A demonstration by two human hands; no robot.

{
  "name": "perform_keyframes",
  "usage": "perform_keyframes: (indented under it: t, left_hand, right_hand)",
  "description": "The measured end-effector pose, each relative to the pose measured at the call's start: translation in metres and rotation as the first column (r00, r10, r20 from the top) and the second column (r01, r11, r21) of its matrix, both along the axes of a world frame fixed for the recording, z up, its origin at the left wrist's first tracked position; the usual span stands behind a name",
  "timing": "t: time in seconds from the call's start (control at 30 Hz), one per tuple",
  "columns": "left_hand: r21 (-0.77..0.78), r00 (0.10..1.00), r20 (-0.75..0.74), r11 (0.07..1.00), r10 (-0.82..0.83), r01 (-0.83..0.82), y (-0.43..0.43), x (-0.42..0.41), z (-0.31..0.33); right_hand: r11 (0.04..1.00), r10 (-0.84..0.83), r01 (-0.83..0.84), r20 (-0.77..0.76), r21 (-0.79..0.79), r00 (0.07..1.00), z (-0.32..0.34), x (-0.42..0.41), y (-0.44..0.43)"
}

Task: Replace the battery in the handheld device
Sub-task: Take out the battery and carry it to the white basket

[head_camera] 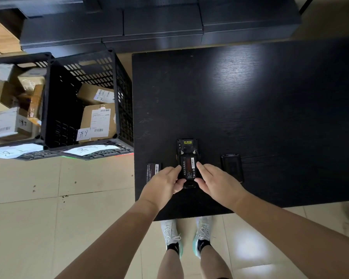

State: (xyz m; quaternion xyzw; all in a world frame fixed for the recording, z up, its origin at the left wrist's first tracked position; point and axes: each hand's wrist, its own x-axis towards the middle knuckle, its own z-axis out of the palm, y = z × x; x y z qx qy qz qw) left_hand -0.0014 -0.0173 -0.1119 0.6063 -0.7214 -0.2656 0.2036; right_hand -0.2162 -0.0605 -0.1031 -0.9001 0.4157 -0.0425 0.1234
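- Black crate (85, 101) on the floor left of the bench (270, 117); labelled cardboard parcels inside.
- Spare battery (153, 170) lies flat near bench's left edge, just left of left hand (163, 183), apart from it.
- Left hand: fingertips pinch the left side of the handheld device (187, 150), thumb at its lower edge.
- Device lies back-up near the bench's near edge, black, yellow label at the top, two screws below it; battery (188, 167) with red label and barcode sits in its open bay.
- Right hand (216, 182): grip bears on battery's right edge, forefinger and thumb touching it.
- Back cover (231, 167) lies just right, black, apart from the hand.
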Motion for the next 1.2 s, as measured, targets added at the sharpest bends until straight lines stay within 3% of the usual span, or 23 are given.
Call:
perform_keyframes:
  t: [0.2,0.53,0.73,0.87,0.97,1.03,1.13,1.2]
  left_hand:
    - [-0.116,0.995,0.079,0.992,0.058,-0.049,0.002,-0.007,-0.003]
    - [-0.176,0.992,0.075,0.981,0.102,-0.087,0.004,-0.013,-0.006]
    - [-0.138,0.99,0.018,0.981,0.143,-0.139,0.008,-0.02,-0.003]
    - [-0.006,0.958,-0.084,0.962,0.273,-0.275,0.014,-0.028,0.005]
    - [0.146,0.88,-0.141,0.888,0.454,-0.435,0.019,-0.046,0.018]
    - [0.316,0.778,-0.177,0.784,0.603,-0.535,0.016,-0.056,0.03]
    - [0.568,0.54,-0.266,0.583,0.798,-0.582,0.008,-0.066,0.048]
    - [0.647,0.36,-0.313,0.475,0.879,-0.597,0.005,-0.069,0.052]
  right_hand:
    - [0.998,-0.053,0.052,0.03,0.04,0.998,0.0,0.004,0.003]
    - [0.967,-0.204,0.173,0.156,0.188,0.966,0.006,0.012,0.011]
    - [0.856,-0.402,0.257,0.264,0.449,0.877,0.009,0.013,0.02]
    - [0.73,-0.569,0.331,0.263,0.598,0.779,0.014,0.02,0.022]
    - [0.608,-0.7,0.392,0.234,0.691,0.675,0.017,0.027,0.02]
    - [0.542,-0.757,0.41,0.214,0.734,0.618,0.018,0.03,0.019]
    - [0.447,-0.821,0.436,0.166,0.781,0.546,0.022,0.033,0.017]
    - [0.426,-0.839,0.464,0.148,0.776,0.523,0.024,0.034,0.018]
